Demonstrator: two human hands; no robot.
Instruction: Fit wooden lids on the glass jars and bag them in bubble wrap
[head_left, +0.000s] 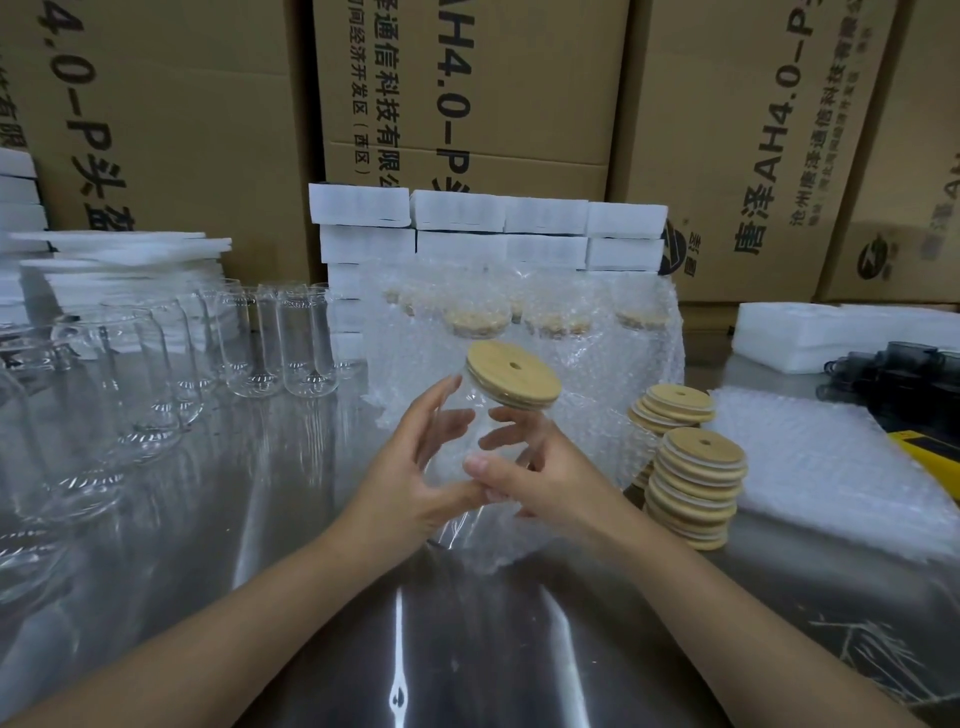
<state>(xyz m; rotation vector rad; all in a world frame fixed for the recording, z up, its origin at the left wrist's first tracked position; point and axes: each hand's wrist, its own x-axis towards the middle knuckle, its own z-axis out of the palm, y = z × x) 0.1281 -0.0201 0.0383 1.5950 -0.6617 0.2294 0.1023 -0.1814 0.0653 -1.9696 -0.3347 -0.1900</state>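
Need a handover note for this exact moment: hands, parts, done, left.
Hands: left hand and right hand both grip one glass jar, tilted, above the table; its wooden lid is on.
At left stand bare jars; at right lid stacks, with a bubble wrap pile beside them.
Done: several lidded jars sit wrapped behind.
Left: bag this jar, then lid and bag the bare ones.
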